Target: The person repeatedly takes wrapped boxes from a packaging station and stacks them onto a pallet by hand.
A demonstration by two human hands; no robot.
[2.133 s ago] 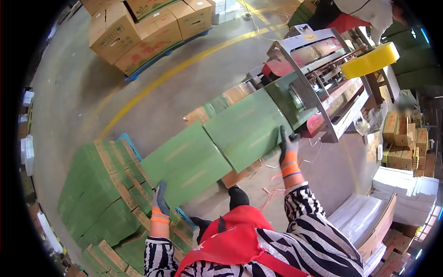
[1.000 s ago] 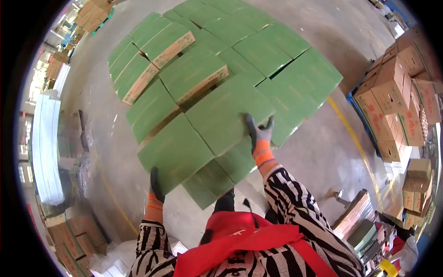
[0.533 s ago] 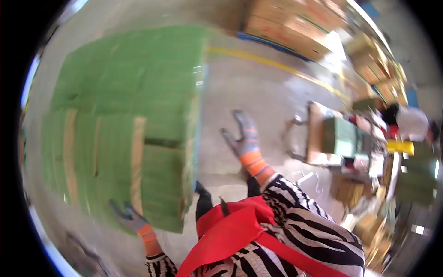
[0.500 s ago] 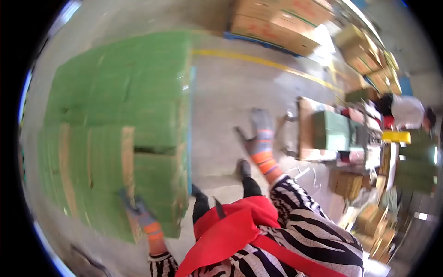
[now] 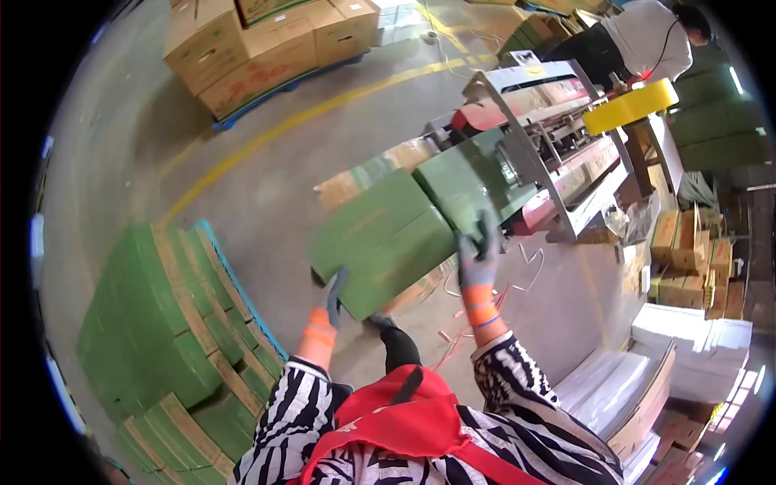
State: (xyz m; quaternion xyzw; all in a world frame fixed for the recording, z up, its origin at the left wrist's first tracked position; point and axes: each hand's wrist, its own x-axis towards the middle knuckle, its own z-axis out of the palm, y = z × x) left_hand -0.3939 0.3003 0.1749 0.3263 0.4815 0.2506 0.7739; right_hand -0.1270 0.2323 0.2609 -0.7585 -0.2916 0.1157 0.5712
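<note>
A long green carton (image 5: 380, 234) lies tilted in front of me, its left end over the floor. My left hand (image 5: 333, 295), in a grey glove with an orange cuff, grips its near left corner. At the right end, my right hand (image 5: 478, 255), gloved the same way, presses against the carton beside the seam with a second green carton (image 5: 457, 190). Its fingers point away from me and partly cover that seam. The second carton sits at the mouth of a metal-framed machine (image 5: 529, 137). Part of the carton's underside is hidden.
Green cartons with brown strips (image 5: 137, 323) are stacked on a blue pallet (image 5: 234, 279) at left. Brown cartons (image 5: 267, 52) stand on another pallet behind. A person in a white top (image 5: 647, 40) is beyond the machine. Loose straps (image 5: 453, 339) lie on the floor; white sheets (image 5: 602, 384) are at right.
My view has turned right, towards the machine. My left hand has left the green stack and is now on the long carton; my right hand, formerly spread in the air, now touches it too.
</note>
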